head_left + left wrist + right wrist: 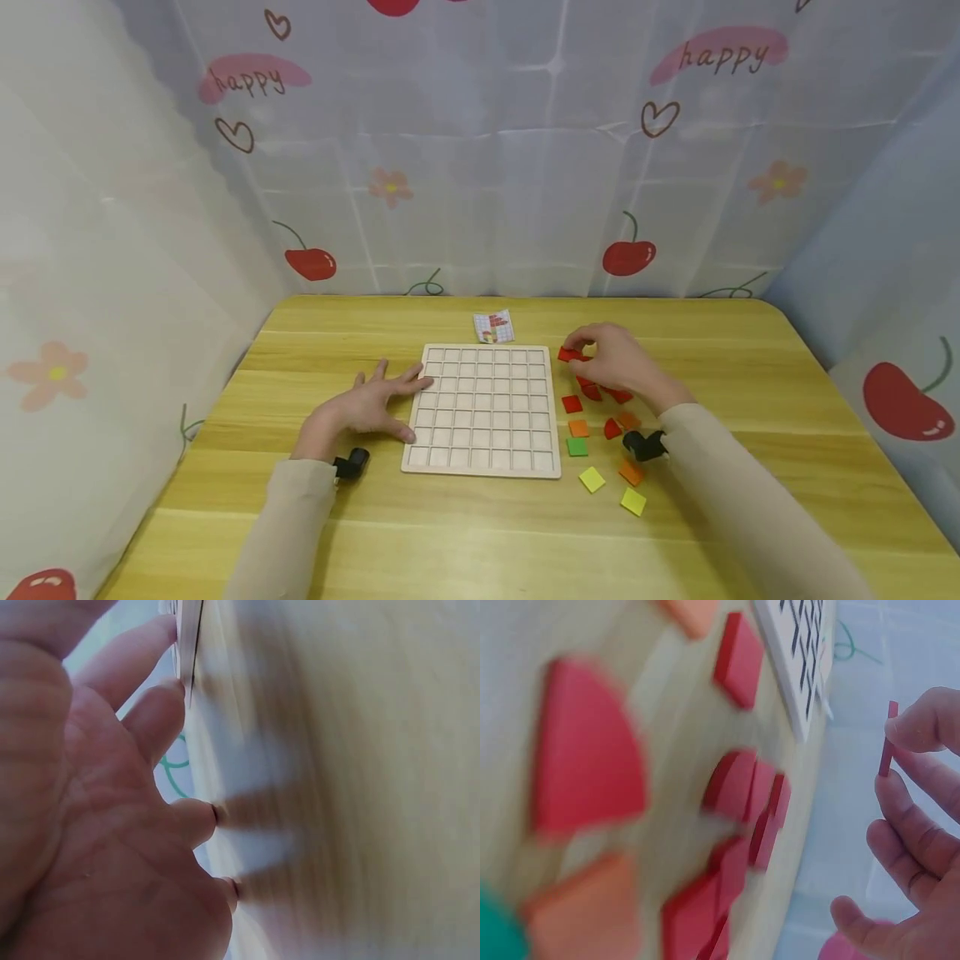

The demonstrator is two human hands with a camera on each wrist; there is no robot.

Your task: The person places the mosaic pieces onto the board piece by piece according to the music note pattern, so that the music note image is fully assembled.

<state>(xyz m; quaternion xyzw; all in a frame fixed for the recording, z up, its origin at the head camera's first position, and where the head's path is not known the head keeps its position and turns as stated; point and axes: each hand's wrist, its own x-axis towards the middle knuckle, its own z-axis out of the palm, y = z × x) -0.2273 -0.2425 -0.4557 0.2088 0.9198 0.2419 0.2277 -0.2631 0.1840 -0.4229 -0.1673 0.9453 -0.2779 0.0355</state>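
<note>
A pale wooden grid board [480, 412] lies on the table with its square cells bare. My left hand [367, 406] is spread at its left edge, thumb and index finger touching the rim. In the left wrist view the fingers [154, 724] reach toward the board's side. Right of the board, my right hand [622, 362] pinches a thin red tile [889, 739] between thumb and fingers, raised above the table in the right wrist view. Below it lie several red pieces [735, 784], partly hidden by the hand in the head view. A red quarter-circle piece [612, 429] lies nearer me.
A small printed pattern card [492, 327] lies behind the board. Right of the board are a red square [572, 404], a green tile [577, 447], orange tiles [578, 428] and two yellow tiles [592, 480]. A patterned curtain [480, 167] hangs behind the table.
</note>
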